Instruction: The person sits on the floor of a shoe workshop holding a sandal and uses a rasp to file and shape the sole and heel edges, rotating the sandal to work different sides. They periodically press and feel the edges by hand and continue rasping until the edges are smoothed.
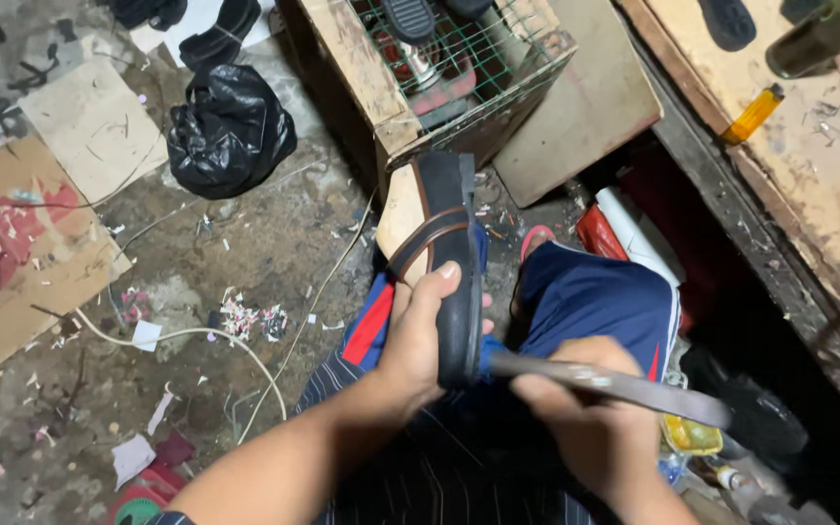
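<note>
The sandal (439, 262) stands on edge over the person's lap, its long axis running from about 6 o'clock to 12 o'clock, the far end pointing toward 12, at the wooden crate (410, 107). Its tan footbed faces 9 o'clock, the black sole faces 3 o'clock, and a dark strap crosses the footbed on a slant.

The left hand (415, 340) is wrapped around the near end of the sandal, fingers on the footbed side and the thumb lying up along the sole's edge toward 12 o'clock; the grip is tight on the sandal, with no gap showing. The right hand (576, 408) is curled into a fist around the handle of a long flat blade (614, 384). The blade's long axis runs from about 10 o'clock to 4 o'clock; its near-10 end touches the black sole just below the left thumb, and the other end sticks out past the fist toward 4 o'clock.

So the sandal sits at 12 o'clock from the left hand and at about 10 o'clock from the right hand, which is just beside it, joined only by the blade.

Under both hands are blue shorts (595, 301) with red trim. At 10 o'clock from the sandal a black bag (230, 126) lies on the littered floor (245, 243), and a workbench (809, 156) runs along the 2 o'clock side.
</note>
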